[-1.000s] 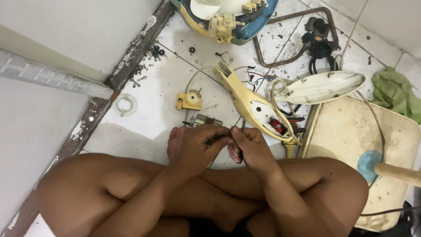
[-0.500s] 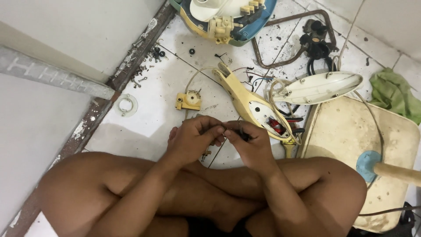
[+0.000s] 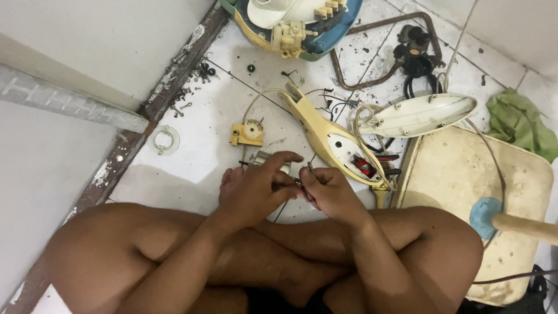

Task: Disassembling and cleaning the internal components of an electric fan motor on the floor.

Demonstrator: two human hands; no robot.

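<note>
While legs are being kept crossed on the tiled floor [image 3: 192, 145], a small dark wire end [image 3: 295, 185] is being pinched between left hand [image 3: 256, 189] and right hand [image 3: 328, 192], near a yellow casing [image 3: 325, 136].

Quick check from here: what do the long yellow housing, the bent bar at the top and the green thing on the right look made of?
Yellow housing: looks like moulded plastic, smooth and slightly glossy, with an open cavity showing wires. Bent bar: probably steel, brown and dull as if rusted. Green thing: cloth, soft and crumpled into folds.
</note>
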